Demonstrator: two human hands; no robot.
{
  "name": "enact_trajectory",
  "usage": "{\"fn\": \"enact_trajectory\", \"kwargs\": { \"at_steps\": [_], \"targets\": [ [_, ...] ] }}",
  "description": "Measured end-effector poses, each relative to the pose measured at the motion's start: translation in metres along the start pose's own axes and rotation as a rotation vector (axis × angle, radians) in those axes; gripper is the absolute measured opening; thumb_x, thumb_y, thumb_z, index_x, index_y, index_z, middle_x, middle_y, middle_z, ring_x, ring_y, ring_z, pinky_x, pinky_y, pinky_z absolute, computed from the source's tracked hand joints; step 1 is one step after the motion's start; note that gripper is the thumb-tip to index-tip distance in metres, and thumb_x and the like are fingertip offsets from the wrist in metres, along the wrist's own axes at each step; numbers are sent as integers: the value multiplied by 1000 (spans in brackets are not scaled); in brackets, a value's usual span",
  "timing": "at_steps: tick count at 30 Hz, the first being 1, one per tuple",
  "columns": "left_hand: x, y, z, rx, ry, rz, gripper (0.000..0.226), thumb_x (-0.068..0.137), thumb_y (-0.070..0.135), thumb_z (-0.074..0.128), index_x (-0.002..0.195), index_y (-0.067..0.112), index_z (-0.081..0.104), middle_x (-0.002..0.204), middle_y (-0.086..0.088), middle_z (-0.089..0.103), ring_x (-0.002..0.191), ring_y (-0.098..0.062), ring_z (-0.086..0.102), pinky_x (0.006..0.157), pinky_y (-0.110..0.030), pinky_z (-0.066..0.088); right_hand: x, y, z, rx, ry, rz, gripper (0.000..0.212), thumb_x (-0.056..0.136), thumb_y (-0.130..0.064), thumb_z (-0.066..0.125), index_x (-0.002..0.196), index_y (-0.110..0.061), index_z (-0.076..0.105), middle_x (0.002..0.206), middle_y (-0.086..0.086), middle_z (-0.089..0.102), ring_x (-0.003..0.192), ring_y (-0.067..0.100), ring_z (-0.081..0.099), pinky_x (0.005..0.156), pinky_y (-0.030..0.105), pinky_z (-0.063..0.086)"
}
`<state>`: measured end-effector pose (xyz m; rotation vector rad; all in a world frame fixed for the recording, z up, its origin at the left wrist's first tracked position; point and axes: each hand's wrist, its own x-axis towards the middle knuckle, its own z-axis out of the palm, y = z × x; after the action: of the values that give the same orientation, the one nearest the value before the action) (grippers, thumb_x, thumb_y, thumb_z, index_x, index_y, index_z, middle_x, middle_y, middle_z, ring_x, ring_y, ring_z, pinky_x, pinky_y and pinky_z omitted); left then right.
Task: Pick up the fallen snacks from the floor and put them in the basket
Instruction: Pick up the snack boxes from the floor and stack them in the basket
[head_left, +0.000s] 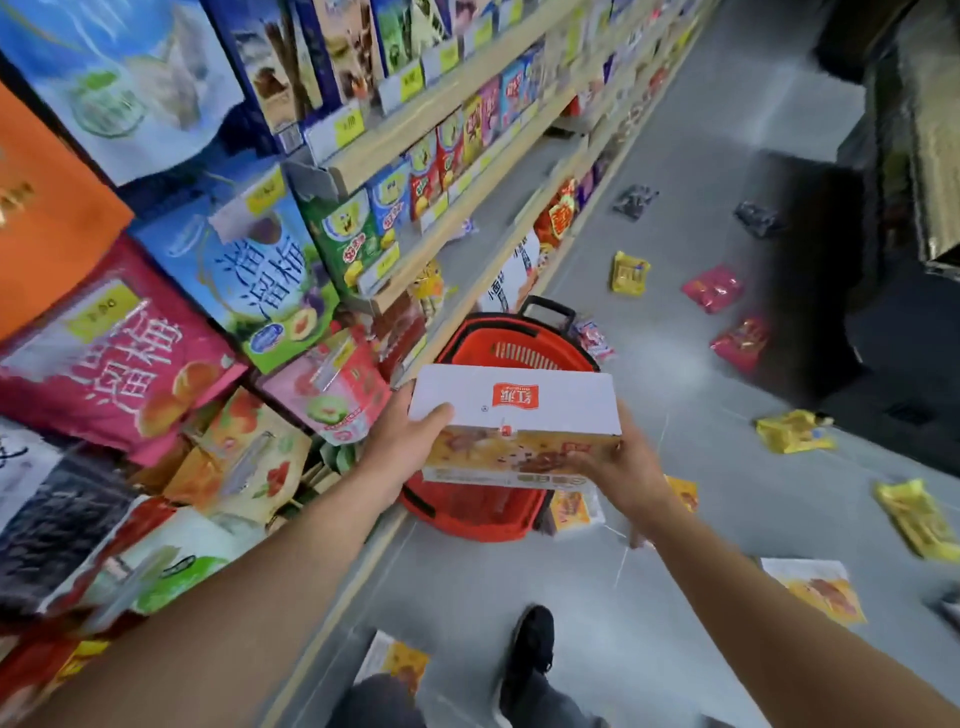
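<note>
I hold a white and orange snack box (514, 415) level with both hands, directly above the red shopping basket (519, 343) standing on the grey floor. My left hand (410, 441) grips the box's left end and my right hand (618, 467) grips its right end. The box hides most of the basket's inside. Several fallen snacks lie on the floor: yellow packets (629, 273) (794, 431) (919, 517), red packets (712, 288) (740, 340), dark packets (635, 201) (757, 218), and flat orange and white boxes (815, 590) (395, 662).
Stocked shelves (457, 208) of snack boxes and bags run along the left of the aisle, close to the basket. Dark fixtures (883, 208) line the right side. My black shoe (530, 654) is on the floor below the basket. Small packets (571, 509) (595, 338) lie beside the basket.
</note>
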<state>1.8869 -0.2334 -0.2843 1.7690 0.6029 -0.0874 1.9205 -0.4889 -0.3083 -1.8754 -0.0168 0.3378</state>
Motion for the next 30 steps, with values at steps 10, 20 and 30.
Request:
{"fn": "enact_trajectory", "kwargs": {
  "at_steps": [10,20,30],
  "targets": [
    [91,-5,14,152,-8,-82,52,93,32,64,142,34,46,116,26,53,109,-4,51,91,-30,40,86,23,-1,182,-144,276,70,89,-8,72,140,-33,31,122,-3,61,104,20,67,86,51,58],
    [192,-89,18,338,-100,-236,54,83,20,66,134,37,54,112,14,68,104,-13,64,88,-32,51,142,110,80,87,-60,588,67,77,-13,81,128,-27,41,114,-3,58,113,22,62,94,51,56],
    [280,-222,79,415,-68,-402,59,81,13,64,137,23,50,117,7,63,108,-16,60,89,-25,43,229,248,143,-341,-97,814,77,51,-37,78,122,-28,48,111,-2,64,96,23,69,83,40,61]
  ]
}}
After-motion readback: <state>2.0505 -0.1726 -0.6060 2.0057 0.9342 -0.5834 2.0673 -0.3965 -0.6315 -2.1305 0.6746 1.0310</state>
